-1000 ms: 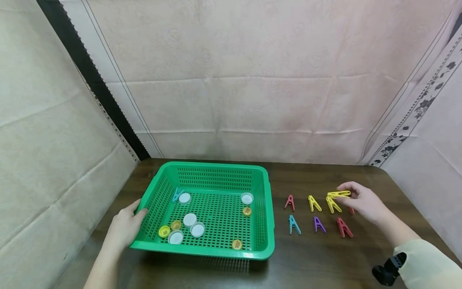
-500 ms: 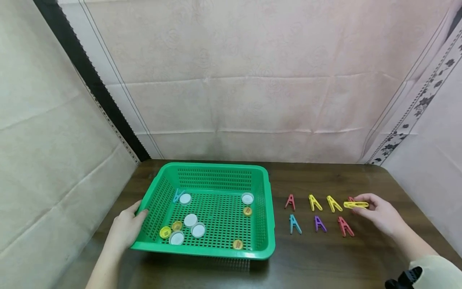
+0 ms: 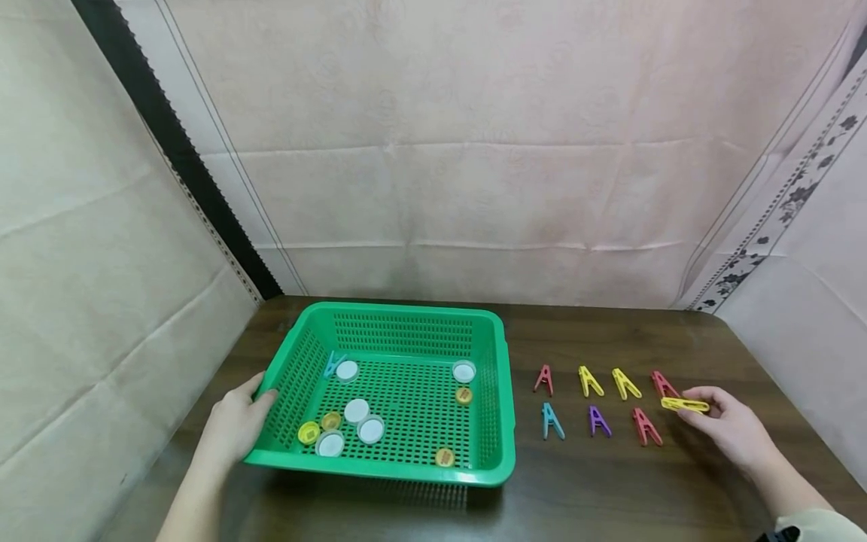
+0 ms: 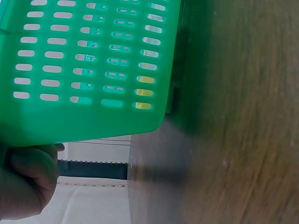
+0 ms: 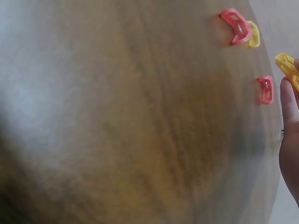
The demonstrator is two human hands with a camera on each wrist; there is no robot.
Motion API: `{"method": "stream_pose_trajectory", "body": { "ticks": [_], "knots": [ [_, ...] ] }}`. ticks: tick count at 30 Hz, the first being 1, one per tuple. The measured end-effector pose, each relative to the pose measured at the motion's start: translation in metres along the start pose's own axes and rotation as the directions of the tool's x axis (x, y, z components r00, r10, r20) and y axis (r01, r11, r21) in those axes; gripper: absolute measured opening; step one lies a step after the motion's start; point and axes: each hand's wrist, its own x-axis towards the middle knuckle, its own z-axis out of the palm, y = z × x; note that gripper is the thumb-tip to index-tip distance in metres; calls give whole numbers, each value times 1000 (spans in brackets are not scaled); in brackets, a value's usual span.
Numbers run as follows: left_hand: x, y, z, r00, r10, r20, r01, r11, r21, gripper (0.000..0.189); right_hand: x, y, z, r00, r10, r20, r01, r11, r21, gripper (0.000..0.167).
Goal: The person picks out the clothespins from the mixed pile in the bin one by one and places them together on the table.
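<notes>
My left hand grips the left rim of a green perforated plastic basket, thumb over the edge. Inside lie several white bottle caps, several yellow caps and a blue clothespin. At the right of the table, my right hand pinches a yellow clothespin between thumb and fingers, just in front of a red clothespin. The right wrist view shows the same yellow clothespin at its right edge, held above the wood.
Two loose rows of clothespins stand between basket and right hand: a red one, two yellow ones, a blue one, a purple one and another red one. Pale cloth hangs behind the dark wooden table.
The right hand has carried the yellow clothespin rightward and toward the table's front, away from the standing yellow clothespins, uncovering the back red one. The left hand and basket stay put.
</notes>
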Motion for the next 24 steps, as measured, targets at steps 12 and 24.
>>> {"method": "stream_pose_trajectory", "body": {
  "ticks": [12,24],
  "knots": [
    [1,0,-2,1000,-4,11,4,1000,10,64,-13,15,5,998,58,6,-58,998,-2,44],
    [0,1,-3,1000,-5,14,4,1000,10,65,-18,19,10,999,37,-20,-39,988,-152,48]
  ]
}}
